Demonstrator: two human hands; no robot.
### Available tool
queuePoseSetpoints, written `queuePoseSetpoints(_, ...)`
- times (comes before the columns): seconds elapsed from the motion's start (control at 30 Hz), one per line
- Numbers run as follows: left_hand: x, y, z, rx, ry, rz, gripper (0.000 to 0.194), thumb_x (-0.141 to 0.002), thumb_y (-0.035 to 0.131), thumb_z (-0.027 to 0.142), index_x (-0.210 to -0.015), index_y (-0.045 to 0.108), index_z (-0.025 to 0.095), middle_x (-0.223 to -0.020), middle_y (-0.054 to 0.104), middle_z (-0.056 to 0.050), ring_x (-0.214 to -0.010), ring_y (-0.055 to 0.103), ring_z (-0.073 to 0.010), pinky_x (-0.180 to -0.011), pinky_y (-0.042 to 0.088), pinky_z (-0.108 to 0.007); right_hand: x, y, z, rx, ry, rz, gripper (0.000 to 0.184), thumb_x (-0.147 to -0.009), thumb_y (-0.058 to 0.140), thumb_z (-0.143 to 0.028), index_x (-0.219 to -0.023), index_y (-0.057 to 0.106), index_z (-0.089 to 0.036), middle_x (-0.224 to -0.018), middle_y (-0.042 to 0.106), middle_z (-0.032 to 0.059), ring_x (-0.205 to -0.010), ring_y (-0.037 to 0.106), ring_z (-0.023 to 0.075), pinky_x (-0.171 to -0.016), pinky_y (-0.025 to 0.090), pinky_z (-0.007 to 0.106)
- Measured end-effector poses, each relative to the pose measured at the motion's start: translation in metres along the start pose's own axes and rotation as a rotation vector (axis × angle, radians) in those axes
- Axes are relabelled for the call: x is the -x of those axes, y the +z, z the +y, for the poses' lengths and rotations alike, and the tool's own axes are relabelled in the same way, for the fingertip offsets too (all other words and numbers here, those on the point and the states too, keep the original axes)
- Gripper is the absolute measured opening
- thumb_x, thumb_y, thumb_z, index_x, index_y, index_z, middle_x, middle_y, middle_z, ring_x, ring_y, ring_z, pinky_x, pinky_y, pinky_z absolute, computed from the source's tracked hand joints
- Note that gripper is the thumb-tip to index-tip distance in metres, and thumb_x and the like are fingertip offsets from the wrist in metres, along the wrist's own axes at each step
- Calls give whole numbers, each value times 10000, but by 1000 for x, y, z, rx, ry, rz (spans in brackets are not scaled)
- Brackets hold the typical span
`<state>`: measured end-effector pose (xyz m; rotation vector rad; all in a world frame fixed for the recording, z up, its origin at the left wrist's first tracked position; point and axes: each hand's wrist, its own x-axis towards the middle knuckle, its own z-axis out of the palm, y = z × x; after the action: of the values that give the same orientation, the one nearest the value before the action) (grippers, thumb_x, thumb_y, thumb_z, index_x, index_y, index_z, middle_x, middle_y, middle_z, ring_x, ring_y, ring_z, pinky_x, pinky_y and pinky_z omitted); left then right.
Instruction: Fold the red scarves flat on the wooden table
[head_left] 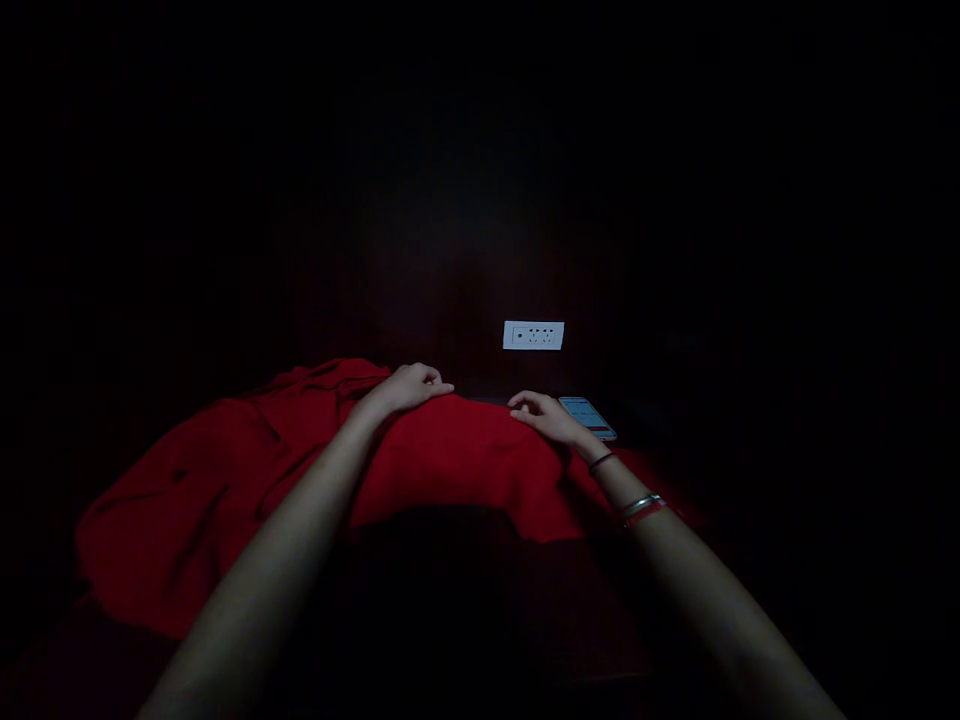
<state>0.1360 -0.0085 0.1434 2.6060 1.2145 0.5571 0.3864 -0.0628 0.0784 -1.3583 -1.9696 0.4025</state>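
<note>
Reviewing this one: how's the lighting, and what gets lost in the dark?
Head view: very dim, with light pooled mid-frame on the red cloth, left hand and right hand; head view: the white socket plate and phone look brightest; head view: the outer edges sink to near black, hiding any detail there.

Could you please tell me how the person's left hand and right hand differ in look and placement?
The left hand has a bare wrist, while the right hand has a thin dark band, a silvery bracelet and a red band along its arm. The left hand is nearer the wrinkled, bunched part of the red fabric cloth; the right hand is nearer the rectangular, pale-screened phone. Both are at the cloth's far edge.
</note>
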Motion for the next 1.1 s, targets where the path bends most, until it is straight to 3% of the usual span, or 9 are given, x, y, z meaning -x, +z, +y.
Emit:
queuePoseSetpoints(0.1,-12,38,-9,-409,-116,131,257,-777,430,334,-816,584,133,-810,608,-105,-783,551,-228,-695,385,-336,2,19,19,277,102,32,296,-716,523,-182,-1007,506,-134,-867,541,59,-802,493,152,-733,388,286)
queuePoseSetpoints(0.2,-2,72,-9,-513,-139,208,245,-771,446,242,-947,558,115,-994,557,-160,-923,509,-272,-822,319,-433,18,44,21,369,129,109,336,-740,497,-179,-1073,476,-135,-1050,478,106,-976,435,181,-835,355,323)
queuePoseSetpoints(0.3,24,93,2,-545,-35,254,301,-766,456,257,-1038,511,141,-1126,471,-155,-1021,444,-274,-874,288,-437,43,58,4,309,25,97,302,-784,459,-278,-1057,493,-153,-1032,469,91,-976,428,170,-866,344,325)
queuePoseSetpoints(0.4,57,108,14,-435,262,4,351,-750,475,368,-1043,493,177,-1094,491,-97,-992,468,-221,-827,367,-332,70,55,-17,273,-109,-90,439,-722,533,-398,-1107,469,-196,-1055,439,69,-991,413,179,-874,344,329)
queuePoseSetpoints(0.5,81,120,16,-413,379,-141,324,-747,471,285,-1059,479,199,-1063,517,-65,-946,500,-202,-779,401,-309,89,46,-27,322,-184,-231,600,-647,617,-357,-1190,398,-224,-1105,402,58,-1031,378,195,-889,328,334)
queuePoseSetpoints(0.67,88,122,-1,-490,338,-61,407,-730,359,79,-1104,455,206,-1085,521,-71,-909,525,-205,-760,400,-338,96,44,-32,485,-206,-246,567,-679,521,-136,-1219,370,-221,-1082,426,64,-986,402,190,-853,339,325)
queuePoseSetpoints(0.93,81,91,-14,-209,-30,318,234,-798,310,240,-894,516,184,-874,589,-44,-801,546,-160,-718,401,-259,95,56,-42,666,-201,-111,448,-750,456,-202,-1195,402,-209,-1049,460,89,-976,405,215,-841,325,368)
queuePoseSetpoints(1.0,83,88,-14,-228,-35,290,240,-807,299,261,-869,516,180,-796,606,-42,-734,559,-166,-664,403,-261,94,62,-39,701,-166,-84,374,-776,438,-228,-1148,449,-199,-1006,484,94,-941,428,213,-825,335,366)
queuePoseSetpoints(1.1,85,91,-10,-380,79,120,239,-801,318,261,-788,540,174,-710,616,-51,-665,565,-183,-625,389,-273,92,71,-35,716,-119,-61,278,-817,386,-251,-1053,519,-187,-933,523,88,-884,464,200,-793,354,347)
